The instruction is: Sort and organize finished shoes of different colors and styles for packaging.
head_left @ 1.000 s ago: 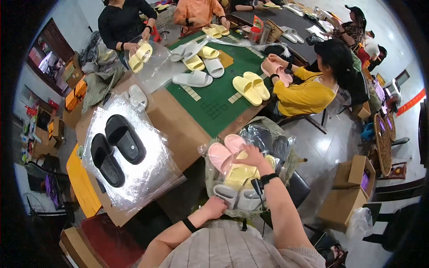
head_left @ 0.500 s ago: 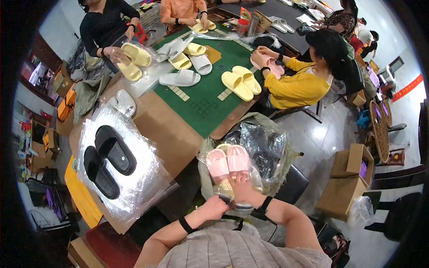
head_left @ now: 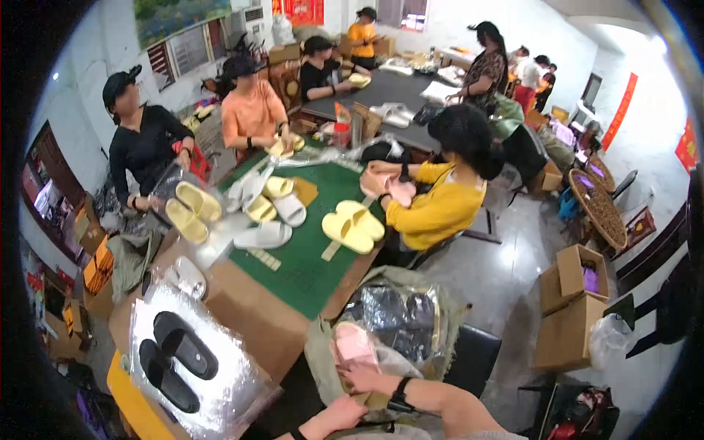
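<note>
Right hand [head_left: 361, 378]: laid, fingers spread, over the lower end of ridged pale-pink slide slippers [head_left: 355, 346]; contact is seen, but whether these are grasped or merely pressed cannot be determined. A black wristband [head_left: 400, 391] is worn on that wrist.

Left hand [head_left: 343, 412]: held just beside the right, at the near side of the sack; its fingers are curled, and what is gripped, if anything, cannot be made out.

Location: the pink slippers are placed at the left side of an open-mouthed, grey-green woven sack [head_left: 320, 353]. Dark bundles wrapped in shiny clear plastic [head_left: 385, 308] are contained farther back in it. A black padded seat [head_left: 480, 361] is noted at its right.

Table, left: a pair of black slide slippers [head_left: 187, 346] is laid on a stack of silvery clear plastic bags [head_left: 229, 378], over brown cardboard [head_left: 253, 312]. Beyond, a pair of pale-yellow slippers [head_left: 346, 233] and a mixed pile of grey and yellow slippers [head_left: 262, 236] are set on a green mat [head_left: 308, 273].

Opposite right: another pink slipper [head_left: 401, 191] is handled by a co-worker in a yellow cardigan [head_left: 444, 213].
</note>
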Action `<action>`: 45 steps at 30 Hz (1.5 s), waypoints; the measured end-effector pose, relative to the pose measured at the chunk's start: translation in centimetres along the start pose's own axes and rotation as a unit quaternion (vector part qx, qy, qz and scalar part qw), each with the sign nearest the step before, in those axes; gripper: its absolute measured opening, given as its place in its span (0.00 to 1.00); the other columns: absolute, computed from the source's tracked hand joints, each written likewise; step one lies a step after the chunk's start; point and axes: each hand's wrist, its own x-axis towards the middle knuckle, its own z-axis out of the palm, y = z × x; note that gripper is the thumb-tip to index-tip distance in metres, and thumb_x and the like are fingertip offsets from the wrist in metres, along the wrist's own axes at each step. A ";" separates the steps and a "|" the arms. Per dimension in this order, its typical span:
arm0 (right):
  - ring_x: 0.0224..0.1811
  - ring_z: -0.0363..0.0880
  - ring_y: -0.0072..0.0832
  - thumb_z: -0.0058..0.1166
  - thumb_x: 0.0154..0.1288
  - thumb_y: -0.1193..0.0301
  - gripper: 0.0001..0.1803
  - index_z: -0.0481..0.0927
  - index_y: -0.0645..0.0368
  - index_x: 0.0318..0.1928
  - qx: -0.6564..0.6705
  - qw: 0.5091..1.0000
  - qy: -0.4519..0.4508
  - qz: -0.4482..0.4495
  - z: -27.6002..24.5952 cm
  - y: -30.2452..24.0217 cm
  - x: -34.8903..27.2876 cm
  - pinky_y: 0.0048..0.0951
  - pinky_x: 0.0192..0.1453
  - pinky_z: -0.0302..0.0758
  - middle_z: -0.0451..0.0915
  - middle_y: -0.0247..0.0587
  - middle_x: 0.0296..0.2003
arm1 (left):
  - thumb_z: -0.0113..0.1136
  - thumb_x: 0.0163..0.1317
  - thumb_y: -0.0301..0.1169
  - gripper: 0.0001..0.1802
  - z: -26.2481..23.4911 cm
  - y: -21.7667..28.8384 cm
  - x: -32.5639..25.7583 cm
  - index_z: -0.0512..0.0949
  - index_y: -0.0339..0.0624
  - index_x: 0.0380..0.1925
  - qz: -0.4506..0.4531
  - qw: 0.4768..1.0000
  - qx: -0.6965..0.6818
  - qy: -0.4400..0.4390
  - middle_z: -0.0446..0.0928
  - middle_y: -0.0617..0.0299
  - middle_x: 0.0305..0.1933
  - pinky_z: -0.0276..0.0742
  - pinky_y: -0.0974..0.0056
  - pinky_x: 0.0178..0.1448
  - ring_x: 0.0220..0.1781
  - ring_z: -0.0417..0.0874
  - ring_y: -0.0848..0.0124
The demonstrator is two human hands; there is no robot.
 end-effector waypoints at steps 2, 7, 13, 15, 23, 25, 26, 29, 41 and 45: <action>0.62 0.72 0.49 0.59 0.59 0.54 0.35 0.71 0.50 0.66 0.069 0.998 -0.011 0.007 -4.5 0.4 -1.0 0.50 0.62 0.70 0.74 0.50 0.58 | 0.61 0.51 0.32 0.13 0.0 -0.9 0.3 0.82 0.45 0.39 -0.001 0.999 -0.043 -0.009 0.82 0.52 0.31 0.77 0.48 0.48 0.40 0.84 0.52; 0.68 0.63 0.52 0.63 0.58 0.51 0.39 0.69 0.53 0.67 0.050 0.979 0.171 0.100 -8.4 2.9 -1.2 0.49 0.68 0.64 0.68 0.50 0.65 | 0.67 0.50 0.41 0.20 -2.0 -0.7 -0.5 0.83 0.45 0.42 -0.022 0.988 -0.092 0.125 0.82 0.47 0.41 0.78 0.52 0.53 0.47 0.83 0.53; 0.73 0.52 0.58 0.65 0.49 0.38 0.56 0.58 0.50 0.73 0.009 0.938 0.213 0.275 -7.5 5.8 -0.3 0.62 0.70 0.57 0.57 0.56 0.70 | 0.67 0.54 0.51 0.36 -3.6 -2.5 0.6 0.74 0.39 0.57 -0.222 0.927 0.018 0.301 0.76 0.42 0.54 0.72 0.49 0.61 0.59 0.75 0.48; 0.73 0.52 0.58 0.62 0.43 0.29 0.63 0.55 0.49 0.74 0.073 0.950 0.139 0.269 -4.1 6.6 0.4 0.64 0.71 0.56 0.62 0.57 0.68 | 0.70 0.47 0.63 0.57 0.5 -6.2 1.1 0.61 0.32 0.66 -0.438 0.831 0.111 0.325 0.70 0.36 0.61 0.74 0.50 0.60 0.62 0.73 0.42; 0.68 0.60 0.62 0.65 0.39 0.30 0.74 0.46 0.65 0.75 0.049 0.975 0.028 0.217 -5.7 0.9 -2.4 0.58 0.68 0.64 0.65 0.65 0.64 | 0.63 0.59 0.47 0.31 3.7 -11.8 0.7 0.72 0.39 0.57 -0.501 0.835 -0.175 0.147 0.82 0.45 0.44 0.79 0.49 0.53 0.49 0.83 0.49; 0.67 0.62 0.61 0.65 0.39 0.31 0.73 0.47 0.65 0.75 0.036 0.970 0.053 0.236 -4.3 1.5 -2.8 0.58 0.65 0.67 0.67 0.65 0.61 | 0.60 0.61 0.43 0.23 2.7 -11.3 0.8 0.75 0.38 0.50 -0.469 0.855 -0.163 0.149 0.82 0.46 0.40 0.79 0.48 0.50 0.46 0.83 0.49; 0.65 0.64 0.60 0.66 0.40 0.32 0.72 0.48 0.65 0.74 0.023 0.965 0.075 0.248 -3.8 1.5 -2.7 0.59 0.62 0.70 0.69 0.64 0.59 | 0.58 0.63 0.39 0.16 2.3 -11.0 0.5 0.79 0.38 0.42 -0.443 0.870 -0.152 0.155 0.82 0.46 0.37 0.79 0.47 0.47 0.43 0.84 0.48; 0.64 0.66 0.57 0.66 0.39 0.32 0.71 0.49 0.65 0.74 -0.003 0.955 0.082 0.286 -2.4 2.5 -1.6 0.58 0.58 0.74 0.72 0.62 0.56 | 0.55 0.64 0.37 0.14 1.5 -9.8 0.0 0.79 0.37 0.30 -0.370 0.914 -0.047 0.159 0.82 0.48 0.31 0.79 0.46 0.43 0.36 0.84 0.47; 0.54 0.78 0.53 0.59 0.41 0.25 0.52 0.80 0.58 0.54 0.031 0.953 -0.024 0.299 -10.1 6.1 1.7 0.47 0.57 0.77 0.76 0.60 0.54 | 0.60 0.60 0.51 0.20 3.3 -10.5 -2.7 0.83 0.50 0.43 -0.362 0.904 -0.106 0.202 0.82 0.46 0.34 0.79 0.44 0.43 0.39 0.83 0.45; 0.60 0.74 0.54 0.59 0.39 0.25 0.58 0.72 0.52 0.65 0.072 0.953 0.140 0.258 -11.8 7.0 3.6 0.49 0.59 0.74 0.72 0.59 0.59 | 0.63 0.58 0.52 0.30 2.5 -9.8 -2.2 0.76 0.49 0.57 -0.367 0.869 -0.091 0.319 0.81 0.42 0.41 0.78 0.43 0.46 0.43 0.82 0.44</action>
